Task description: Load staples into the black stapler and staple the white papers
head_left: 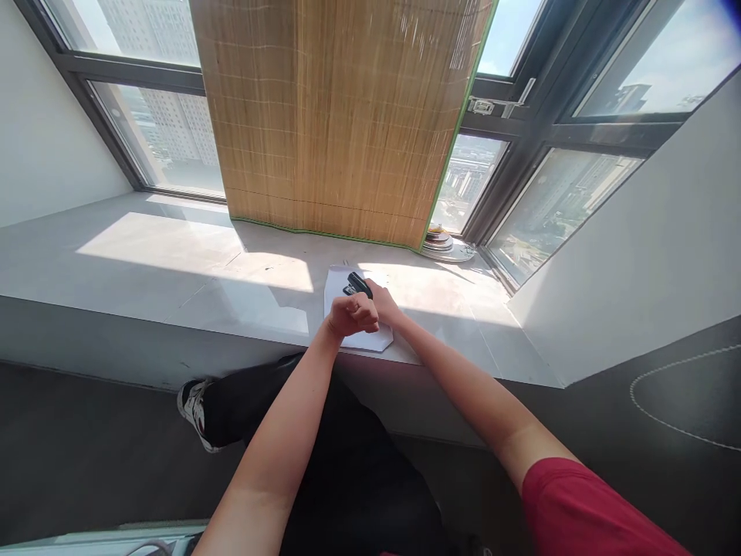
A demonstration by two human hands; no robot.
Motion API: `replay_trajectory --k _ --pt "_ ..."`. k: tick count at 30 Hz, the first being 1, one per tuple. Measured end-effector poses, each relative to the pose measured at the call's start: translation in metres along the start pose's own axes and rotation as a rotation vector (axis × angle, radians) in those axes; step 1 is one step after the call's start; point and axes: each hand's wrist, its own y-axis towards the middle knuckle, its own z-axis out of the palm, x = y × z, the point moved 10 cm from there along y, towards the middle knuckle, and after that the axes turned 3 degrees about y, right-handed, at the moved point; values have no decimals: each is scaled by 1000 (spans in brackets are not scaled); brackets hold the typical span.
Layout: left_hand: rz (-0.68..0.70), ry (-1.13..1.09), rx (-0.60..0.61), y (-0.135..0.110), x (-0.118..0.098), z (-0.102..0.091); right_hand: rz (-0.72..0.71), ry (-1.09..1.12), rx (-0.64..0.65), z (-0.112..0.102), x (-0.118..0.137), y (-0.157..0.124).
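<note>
From where I stand I count two bare hands, one black stapler (360,285) and a white paper (370,340) below them; whether it is one sheet or several, I can't tell. The right hand (382,301) is closed around the stapler, which is above the paper's upper part, though some of its fingers are hidden. The left hand (354,315) is curled into a loose fist just in front, and I can't tell whether anything is inside it.

The paper lies at the front edge of a pale windowsill (231,303) crossed by patches of sunlight. One small stack of plates (438,242) sits in its right corner; I can't make out the number. One bamboo blind (347,116) with green edging hangs before dark-framed windows, with tall buildings outside. The walls are white, the floor (86,455) dark grey, and one shoe (197,413) shows at left.
</note>
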Motion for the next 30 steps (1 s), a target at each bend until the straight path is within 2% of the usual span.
replay_trajectory --k 6,8,11,13,14,16,18,20,23,30 --pt "242 -52 -243 0 -27 -21 8 -92 2 -59 -38 -39" --pt "316 -55 -355 3 -32 -32 13 -118 -56 -74 -48 -48" --pt "251 54 -615 6 -21 -58 -20 -180 -216 -90 -49 -57" --pt "201 259 -783 1 -16 -72 -8 -202 -255 -92 -51 -58" --pt "202 416 -827 -2 -19 -74 11 -204 -249 -92 -53 -58" --pt "220 809 -818 -2 -27 -65 47 -196 -240 -92 -57 -58" --pt "183 1188 -748 3 -27 -51 47 -170 -254 -97 -58 -60" --pt "98 1424 -702 7 -21 -45 22 -119 -274 -103 -55 -62" --pt "11 1541 -677 10 -14 -44 -41 -54 -266 -106 -45 -64" --pt "-45 1561 -696 6 -15 -48 -114 -30 -128 -92 -31 -63"
